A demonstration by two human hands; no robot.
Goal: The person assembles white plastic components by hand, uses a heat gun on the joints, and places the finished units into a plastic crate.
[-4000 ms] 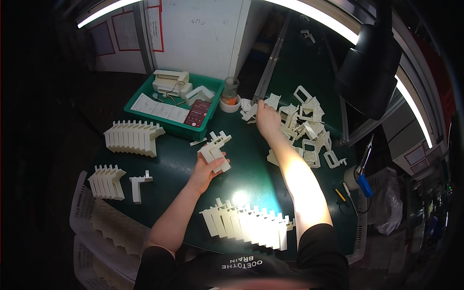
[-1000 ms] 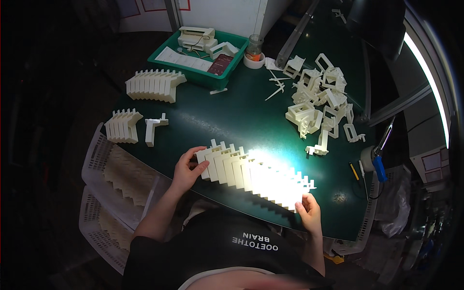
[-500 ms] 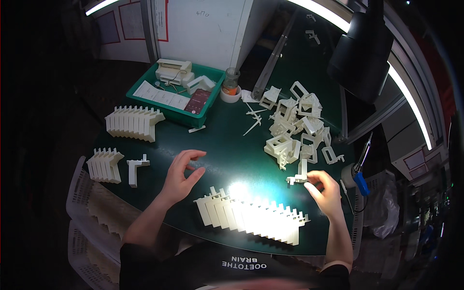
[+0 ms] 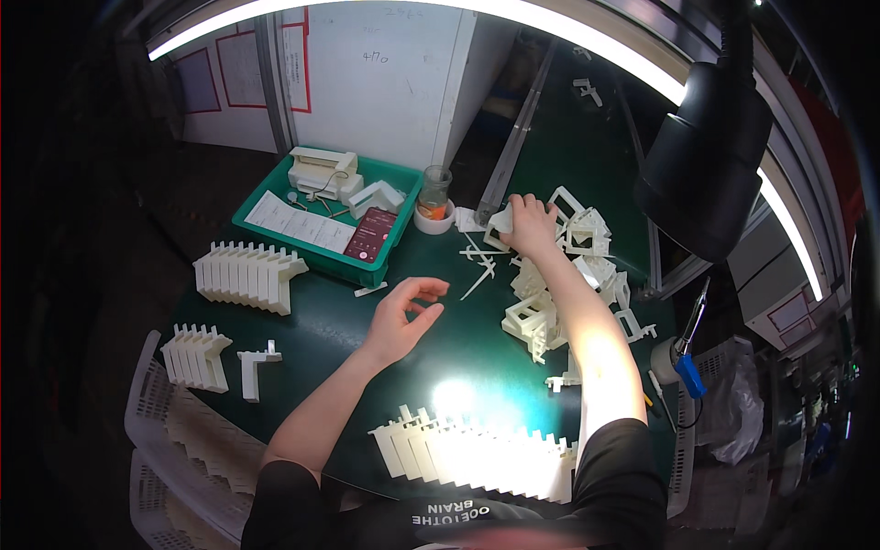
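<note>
Green tray (image 4: 312, 255) as landmark. Right hand (image 4: 532, 225) to its right, fingers down on a white frame piece (image 4: 500, 223) at the edge of a heap of white frames (image 4: 536, 316); cannot tell whether it grips the piece. Left hand (image 4: 401, 323) nearer the person than the tray, off its near right corner: released, thumb apart, fingers loosely curled. Long row of white parts (image 4: 426, 454) nearer still, right of the tray. Glass jar (image 4: 435, 192) just beside the tray's right side.
</note>
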